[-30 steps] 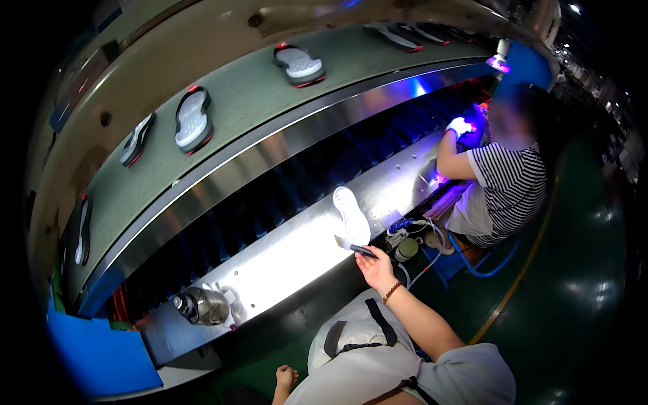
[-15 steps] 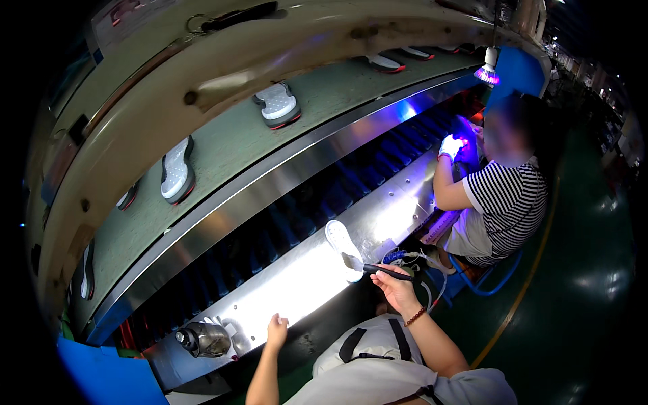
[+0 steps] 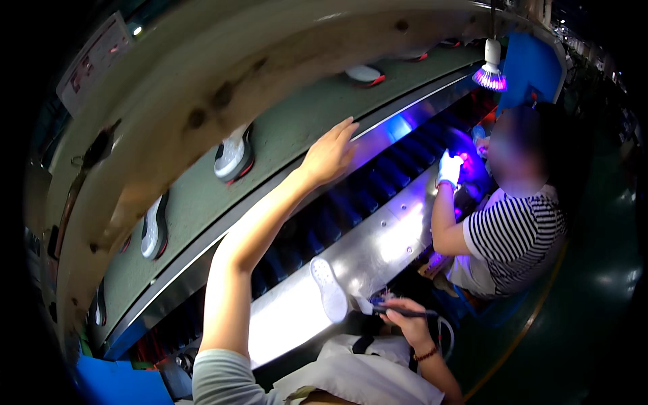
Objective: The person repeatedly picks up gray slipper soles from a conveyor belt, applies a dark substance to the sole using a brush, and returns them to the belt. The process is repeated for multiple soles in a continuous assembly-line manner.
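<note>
My left hand (image 3: 329, 154) reaches out over the metal rail at the conveyor's near edge, fingers stretched and holding nothing. My right hand (image 3: 408, 325) grips the black handle of a brush (image 3: 413, 312), whose pale flat tip points left. Just left of that tip, a white shoe sole (image 3: 327, 289) with small dots at its far end lies on the brightly lit metal ledge (image 3: 283, 324). Beyond my left hand the green conveyor belt (image 3: 290, 128) carries several white and dark soles with red edges, among them a near sole (image 3: 234, 156).
A co-worker in a striped shirt (image 3: 509, 233) sits at the right, gloved hand (image 3: 449, 167) under purple light. A lamp (image 3: 491, 71) hangs above. Between rail and ledge runs a dark slotted gap (image 3: 337, 216). A beige curved frame (image 3: 175, 101) arches over the belt; a blue panel (image 3: 121, 378) stands lower left.
My left hand has moved from beside the ledge up and forward to the conveyor rail. The brush has come off the white sole and shifted right and down with my right hand.
</note>
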`<state>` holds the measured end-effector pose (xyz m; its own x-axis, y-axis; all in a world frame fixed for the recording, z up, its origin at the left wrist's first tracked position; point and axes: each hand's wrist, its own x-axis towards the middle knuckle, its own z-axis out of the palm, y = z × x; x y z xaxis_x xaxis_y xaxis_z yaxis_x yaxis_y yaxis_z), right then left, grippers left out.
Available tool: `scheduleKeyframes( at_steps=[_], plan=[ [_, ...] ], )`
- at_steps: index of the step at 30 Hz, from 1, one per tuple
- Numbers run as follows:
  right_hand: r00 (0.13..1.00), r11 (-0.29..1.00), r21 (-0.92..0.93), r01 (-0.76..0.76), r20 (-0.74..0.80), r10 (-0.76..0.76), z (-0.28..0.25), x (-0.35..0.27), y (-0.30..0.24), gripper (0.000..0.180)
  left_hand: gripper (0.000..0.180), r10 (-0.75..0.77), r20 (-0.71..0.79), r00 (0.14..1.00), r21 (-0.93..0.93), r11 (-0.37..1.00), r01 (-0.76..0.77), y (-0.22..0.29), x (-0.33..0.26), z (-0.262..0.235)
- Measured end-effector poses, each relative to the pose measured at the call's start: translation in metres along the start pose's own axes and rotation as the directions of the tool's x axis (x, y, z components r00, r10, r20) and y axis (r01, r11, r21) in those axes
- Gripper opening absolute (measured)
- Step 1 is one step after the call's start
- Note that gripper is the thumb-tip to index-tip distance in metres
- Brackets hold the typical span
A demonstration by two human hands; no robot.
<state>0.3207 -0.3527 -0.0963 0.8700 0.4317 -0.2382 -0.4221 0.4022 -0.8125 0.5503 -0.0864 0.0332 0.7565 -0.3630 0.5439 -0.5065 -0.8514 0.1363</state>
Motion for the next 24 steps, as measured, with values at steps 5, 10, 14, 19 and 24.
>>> scheduleKeyframes(
  at_steps=[5, 10, 14, 19, 24],
  plan=[
    [0.960, 0.994, 0.022, -0.104, -0.259, 0.106, -0.036, -0.010, -0.009, 0.017, 0.046, -0.123, -0.082, 0.989, 0.277, 0.951, 0.141, -0.049, 0.111, 0.076],
    [0.929, 0.990, 0.087, -0.113, -0.343, 0.136, -0.060, 0.000, -0.007, 0.020, 0.035, -0.308, -0.035, 0.951, 0.364, 0.882, 0.299, -0.067, 0.170, 0.112],
    [0.959, 0.979, 0.120, -0.167, -0.212, 0.189, -0.063, 0.021, -0.005, 0.025, 0.026, -0.147, -0.052, 0.988, 0.472, 0.868, 0.154, -0.097, 0.151, 0.093],
    [0.973, 0.965, 0.141, -0.222, -0.030, 0.229, -0.059, 0.050, -0.003, 0.026, 0.023, -0.190, -0.014, 0.982, 0.198, 0.962, 0.189, -0.041, 0.086, 0.008],
    [0.981, 0.981, -0.012, -0.196, -0.017, 0.195, -0.056, 0.066, 0.012, 0.025, 0.017, -0.122, -0.441, 0.889, -0.076, 0.992, 0.098, 0.009, -0.025, -0.042]
  ],
)
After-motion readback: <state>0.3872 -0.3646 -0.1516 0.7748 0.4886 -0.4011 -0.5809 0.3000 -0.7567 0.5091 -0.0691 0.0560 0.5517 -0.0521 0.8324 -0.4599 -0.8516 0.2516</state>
